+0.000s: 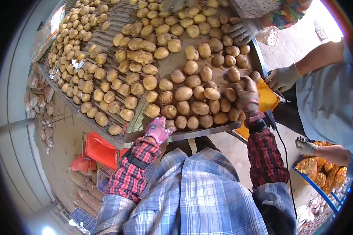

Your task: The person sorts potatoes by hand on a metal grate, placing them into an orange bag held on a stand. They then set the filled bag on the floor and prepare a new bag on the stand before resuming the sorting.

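Many potatoes [183, 93] lie on a metal sorting table [221, 128] in front of me. My left hand [157, 130], in a pink flowered glove, rests at the near edge, fingers against the lowest potatoes; whether it grips one cannot be made out. On the right, my right hand [247, 94], in a brownish glove, reaches over the tray's right side with its fingers curved beside potatoes. What is under its palm is hidden. More potatoes [100, 74] are spread over the slatted roller bed [113, 39] at the left.
A co-worker's gloved hand [243, 30] touches potatoes at the top right. Another person's gloved hand [283, 78] is by the table's right edge, near a yellow bag [267, 100]. A red crate liner [102, 150] hangs below left. Filled net sacks [325, 172] stand lower right.
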The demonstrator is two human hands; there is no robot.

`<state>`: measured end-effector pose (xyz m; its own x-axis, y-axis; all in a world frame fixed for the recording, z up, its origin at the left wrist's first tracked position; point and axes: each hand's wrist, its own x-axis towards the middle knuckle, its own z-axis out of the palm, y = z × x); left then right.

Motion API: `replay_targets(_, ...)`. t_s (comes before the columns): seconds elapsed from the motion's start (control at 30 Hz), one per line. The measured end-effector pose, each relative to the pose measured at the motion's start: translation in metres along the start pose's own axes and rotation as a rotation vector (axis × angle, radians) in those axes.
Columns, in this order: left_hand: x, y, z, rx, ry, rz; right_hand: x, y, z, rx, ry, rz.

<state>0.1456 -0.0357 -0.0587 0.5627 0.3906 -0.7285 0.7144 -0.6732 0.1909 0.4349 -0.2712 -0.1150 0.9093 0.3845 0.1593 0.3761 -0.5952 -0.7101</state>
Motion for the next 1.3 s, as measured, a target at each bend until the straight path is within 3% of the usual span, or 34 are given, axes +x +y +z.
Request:
replay_targets(0.07, -0.01, 0.01, -0.008, 0.018, 0.023, 0.031, -0.004, -0.005, -0.03, 0.351, 0.007, 0.286)
replay_targets(0.1, -0.02, 0.014, -0.016, -0.099, 0.119, 0.052, -0.011, 0.029, -0.026, 0.474, 0.036, 0.329)
replay_targets(0.2, -0.028, 0.023, -0.015, -0.349, 0.208, 0.115, -0.051, 0.015, -0.021, 0.628, -0.093, 0.279)
replay_targets(0.23, -0.031, 0.037, -0.014, -0.58, 0.103, 0.221, -0.065, -0.002, -0.018, 0.693, -0.179, 0.28)
replay_targets(0.27, -0.032, 0.052, -0.012, -0.806, -0.004, 0.329, -0.076, -0.037, -0.014, 0.675, -0.301, 0.228)
replay_targets(0.33, -0.02, 0.071, 0.006, -0.677, 0.381, 0.811, -0.09, -0.097, -0.011, 0.576, -0.537, 0.02)
replay_targets(0.4, -0.007, 0.073, 0.014, -0.768, 0.368, 0.845, -0.075, -0.11, -0.013, 0.259, -0.493, -0.234)
replay_targets(0.43, -0.009, 0.074, 0.01, -1.006, 0.17, 0.673, -0.058, -0.1, 0.006, 0.151, -0.324, -0.268)
replay_targets(0.47, -0.01, 0.072, 0.008, -1.227, -0.025, 0.479, -0.038, -0.106, 0.011, -0.091, -0.224, -0.168)
replay_targets(0.5, -0.007, 0.07, 0.01, -1.021, 0.092, 0.464, -0.018, -0.091, 0.027, -0.198, -0.202, -0.203)
replay_targets(0.53, -0.003, 0.069, 0.014, -0.924, 0.216, 0.558, -0.001, -0.077, 0.033, -0.231, -0.396, -0.192)
replay_targets(0.67, -0.016, 0.072, 0.006, -1.28, 0.103, 0.535, 0.011, -0.07, 0.044, -0.305, -0.643, -0.136)
replay_targets(0.7, -0.018, 0.071, 0.003, -1.385, 0.005, 0.45, 0.014, -0.067, 0.042, -0.345, -0.692, -0.126)
replay_targets(0.73, -0.018, 0.071, -0.002, -1.483, -0.094, 0.374, 0.015, -0.065, 0.036, -0.367, -0.668, -0.162)
replay_targets(0.87, -0.013, 0.045, 0.012, -1.661, -0.127, 0.428, 0.017, -0.03, -0.008, -0.488, -0.645, -0.183)
replay_targets(0.93, -0.019, 0.032, 0.013, -1.736, -0.126, 0.4, -0.001, -0.013, -0.024, -0.499, -0.522, -0.234)
replay_targets(1.03, -0.026, 0.01, 0.021, -1.827, -0.052, 0.272, -0.011, -0.005, -0.049, -0.755, -0.614, -0.201)
replay_targets(1.13, -0.032, -0.008, 0.026, -1.79, 0.023, 0.234, 0.007, -0.011, -0.045, -0.706, -0.618, -0.088)
replay_targets(1.17, -0.032, -0.009, 0.028, -1.791, 0.035, 0.235, 0.019, -0.027, -0.039, -0.609, -0.451, -0.162)
replay_targets(1.2, -0.032, -0.011, 0.031, -1.792, 0.073, 0.202, 0.038, -0.026, -0.021, -0.511, -0.354, -0.061)
replay_targets(1.23, -0.032, -0.012, 0.032, -1.79, 0.112, 0.17, 0.062, -0.04, -0.012, -0.38, -0.313, -0.215)
replay_targets(1.3, -0.031, -0.014, 0.032, -1.738, 0.14, 0.154, 0.107, -0.068, 0.018, -0.34, -0.223, -0.272)
